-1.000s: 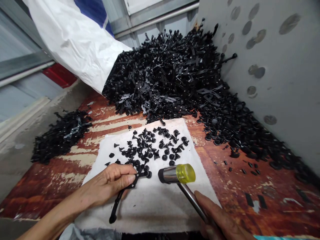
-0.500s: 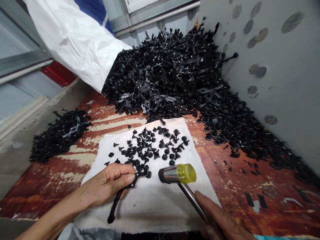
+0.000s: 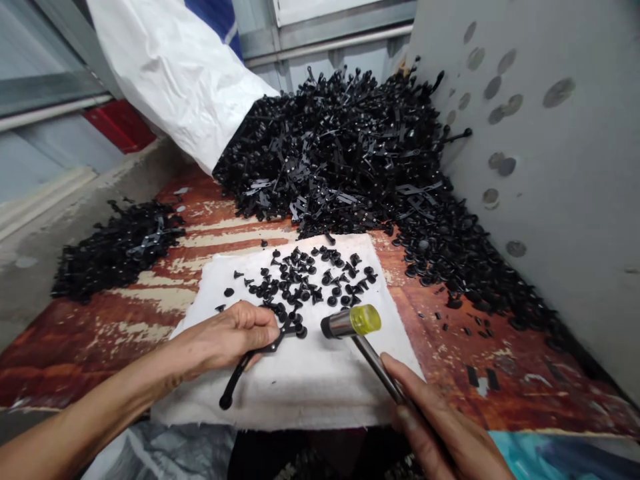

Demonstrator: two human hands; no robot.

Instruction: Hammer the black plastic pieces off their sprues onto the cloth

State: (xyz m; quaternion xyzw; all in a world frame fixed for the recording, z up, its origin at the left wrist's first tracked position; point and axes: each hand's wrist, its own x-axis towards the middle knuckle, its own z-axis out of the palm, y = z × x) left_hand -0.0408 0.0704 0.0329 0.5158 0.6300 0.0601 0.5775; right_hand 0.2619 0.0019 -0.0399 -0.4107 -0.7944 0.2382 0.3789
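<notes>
Bare left forearm [image 3: 125, 390], bare fingers [image 3: 261, 336], dark, pale-flecked clothing [image 3: 300, 461] below.

Two grips show. The left grip [image 3: 240, 339] holds one slim black jointed arm [image 3: 239, 372] with a ball end; the right grip [image 3: 434, 412] holds one metal-headed hammer [image 3: 344, 325] with a translucent yellow face. Under the left grip lies one white cloth [image 3: 285, 397], and beyond it dozens of small black round-headed pegs [image 3: 305, 295], too crowded to count. Right of the right grip lie two flat black rectangular strips [image 3: 493, 379] and several tiny black cylinders [image 3: 467, 331].
</notes>
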